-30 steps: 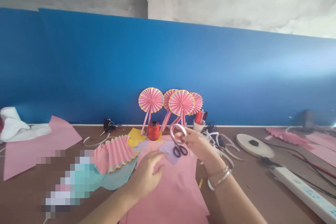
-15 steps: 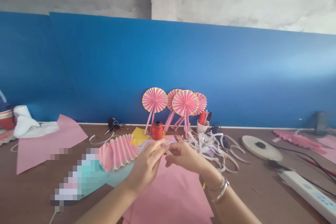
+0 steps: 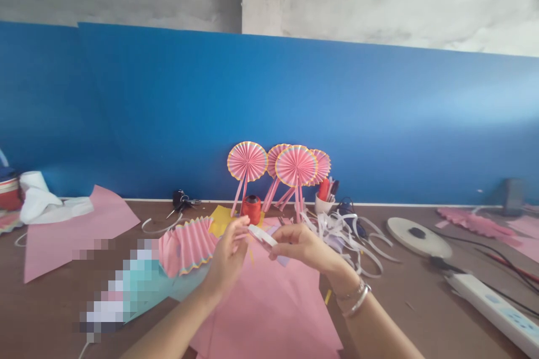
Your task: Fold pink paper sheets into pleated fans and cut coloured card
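Observation:
Over the pink paper sheets (image 3: 269,303), my right hand (image 3: 297,247) pinches a narrow white strip-like piece (image 3: 261,236) between thumb and fingers. What exactly this piece is I cannot make out. Its far end points toward my left hand (image 3: 232,247), whose fingers are slightly bent and apart and hold nothing visible. Whether the left fingertips touch the end of the piece is unclear. Left of my left hand lies a pleated pink paper strip (image 3: 187,244) with a yellow-blue edge. Just beyond the hands stands a red thread spool (image 3: 251,210).
Pink pleated round fans (image 3: 247,161) lean against the blue partition (image 3: 168,106). White ribbon scraps (image 3: 353,235) tangle beside a white cup (image 3: 324,202) of tools. Farther right are a round pale disc (image 3: 415,238) and a power strip (image 3: 497,303). Keys (image 3: 181,201) lie at the back.
My hands, together at the fingertips before, have moved apart. The white piece now shows between them in my right hand, and my left hand has shifted left and opened.

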A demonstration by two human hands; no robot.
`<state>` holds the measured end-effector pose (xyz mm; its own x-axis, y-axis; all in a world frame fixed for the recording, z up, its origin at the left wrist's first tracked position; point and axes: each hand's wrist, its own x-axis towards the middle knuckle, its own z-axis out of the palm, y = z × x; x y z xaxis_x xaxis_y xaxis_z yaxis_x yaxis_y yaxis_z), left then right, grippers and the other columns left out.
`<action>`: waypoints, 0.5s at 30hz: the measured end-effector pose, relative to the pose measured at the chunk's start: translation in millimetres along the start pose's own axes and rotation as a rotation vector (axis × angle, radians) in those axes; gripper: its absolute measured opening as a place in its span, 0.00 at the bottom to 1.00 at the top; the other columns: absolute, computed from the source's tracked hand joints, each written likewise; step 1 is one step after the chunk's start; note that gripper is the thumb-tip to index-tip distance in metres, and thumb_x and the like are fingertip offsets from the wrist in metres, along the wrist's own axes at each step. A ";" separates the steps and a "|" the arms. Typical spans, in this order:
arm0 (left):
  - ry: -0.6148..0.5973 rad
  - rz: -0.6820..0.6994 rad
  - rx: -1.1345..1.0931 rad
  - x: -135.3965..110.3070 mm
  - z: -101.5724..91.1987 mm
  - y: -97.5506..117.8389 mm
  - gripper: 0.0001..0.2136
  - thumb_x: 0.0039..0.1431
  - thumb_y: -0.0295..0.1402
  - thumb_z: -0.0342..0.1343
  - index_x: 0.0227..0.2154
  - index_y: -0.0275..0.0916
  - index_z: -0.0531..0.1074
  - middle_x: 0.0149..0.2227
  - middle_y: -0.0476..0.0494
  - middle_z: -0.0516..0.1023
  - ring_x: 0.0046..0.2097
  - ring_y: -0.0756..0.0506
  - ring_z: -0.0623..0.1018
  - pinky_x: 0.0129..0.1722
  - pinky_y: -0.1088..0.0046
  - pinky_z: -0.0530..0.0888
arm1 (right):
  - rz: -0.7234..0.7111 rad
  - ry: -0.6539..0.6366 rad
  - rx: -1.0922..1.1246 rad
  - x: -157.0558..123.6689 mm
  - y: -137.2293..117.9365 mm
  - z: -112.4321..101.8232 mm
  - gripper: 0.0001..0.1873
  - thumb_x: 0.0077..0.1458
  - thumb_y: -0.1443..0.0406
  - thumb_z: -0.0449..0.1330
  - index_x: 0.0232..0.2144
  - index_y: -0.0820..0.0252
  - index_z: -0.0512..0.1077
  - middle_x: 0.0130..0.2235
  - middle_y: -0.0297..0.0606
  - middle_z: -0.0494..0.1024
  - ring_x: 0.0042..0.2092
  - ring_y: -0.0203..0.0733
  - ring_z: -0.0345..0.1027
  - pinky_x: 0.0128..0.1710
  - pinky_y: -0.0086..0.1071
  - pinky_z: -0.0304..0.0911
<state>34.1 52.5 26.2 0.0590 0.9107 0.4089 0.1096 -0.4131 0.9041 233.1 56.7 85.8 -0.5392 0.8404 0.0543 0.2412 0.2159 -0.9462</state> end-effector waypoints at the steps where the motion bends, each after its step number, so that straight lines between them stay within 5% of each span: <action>1: 0.038 0.057 0.080 -1.4 -0.5 1.1 0.17 0.62 0.37 0.49 0.53 0.43 0.62 0.53 0.39 0.68 0.54 0.41 0.69 0.53 0.58 0.68 | 0.003 0.029 -0.007 1.3 1.7 1.4 0.10 0.49 0.60 0.62 0.30 0.62 0.76 0.29 0.36 0.78 0.30 0.36 0.69 0.30 0.27 0.62; 6: -0.044 0.504 0.423 -6.6 -3.9 14.2 0.19 0.62 0.27 0.47 0.55 0.47 0.62 0.55 0.40 0.67 0.57 0.42 0.66 0.54 0.58 0.65 | -0.016 0.036 -0.049 3.5 -0.7 10.0 0.10 0.50 0.60 0.61 0.28 0.62 0.73 0.26 0.36 0.78 0.30 0.37 0.70 0.31 0.29 0.63; 8: -0.103 0.566 0.420 -6.5 -4.6 16.1 0.16 0.62 0.26 0.47 0.51 0.46 0.67 0.50 0.40 0.71 0.52 0.43 0.70 0.50 0.62 0.68 | -0.028 0.004 -0.056 2.6 -5.2 12.9 0.10 0.50 0.60 0.61 0.25 0.62 0.73 0.25 0.35 0.77 0.29 0.36 0.70 0.32 0.29 0.63; 15: -0.013 0.078 0.028 1.9 -3.4 1.6 0.10 0.62 0.37 0.48 0.41 0.39 0.69 0.39 0.42 0.76 0.42 0.44 0.76 0.43 0.68 0.72 | -0.027 -0.003 -0.043 1.1 -3.7 6.5 0.07 0.48 0.62 0.63 0.26 0.61 0.76 0.28 0.34 0.77 0.28 0.34 0.66 0.28 0.26 0.61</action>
<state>31.0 53.6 28.8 0.0816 0.8756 0.4761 0.1319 -0.4830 0.8656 226.4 53.7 87.3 -0.5485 0.8324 0.0789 0.2608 0.2600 -0.9297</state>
